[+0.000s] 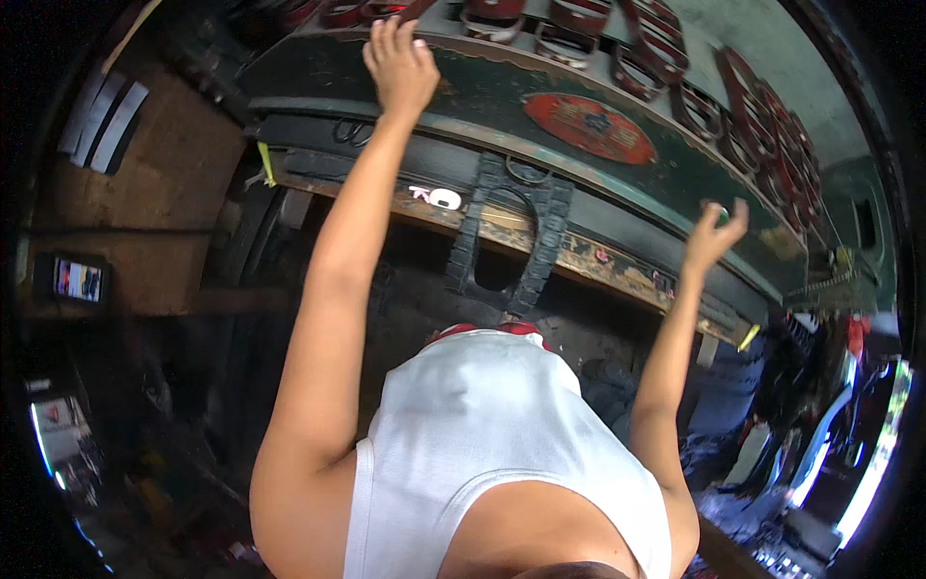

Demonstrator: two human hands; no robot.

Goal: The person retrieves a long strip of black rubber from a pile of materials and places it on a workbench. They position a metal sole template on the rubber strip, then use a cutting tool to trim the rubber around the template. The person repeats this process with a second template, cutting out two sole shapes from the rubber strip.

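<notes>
Nearest is a white sleeveless top (473, 405), both bare arms stretching to the far side. There a long dark green beam (463, 82) runs across, bearing a red oval plate (590, 128). At its upper edge, on the left, is the left hand (402, 77), its fingers extended and slightly spread, with nothing visibly gripped. The right hand (714, 239) is at the beam's right part, fingers bent near a small greenish spot; I cannot tell whether they pinch or touch it. The wide reach perhaps lets each hand meet a different part of the beam.

On the near side, a black cut-out piece (461, 256) overhangs the scuffed wooden tabletop (617, 261), probably because it is longer than that surface is deep. A dark gap separates the tabletop's near edge from the torso. Dark red frames (651, 43) crowd the far side, leaving little room beyond the left fingers. Farther left, a lit screen (77, 280) shows.
</notes>
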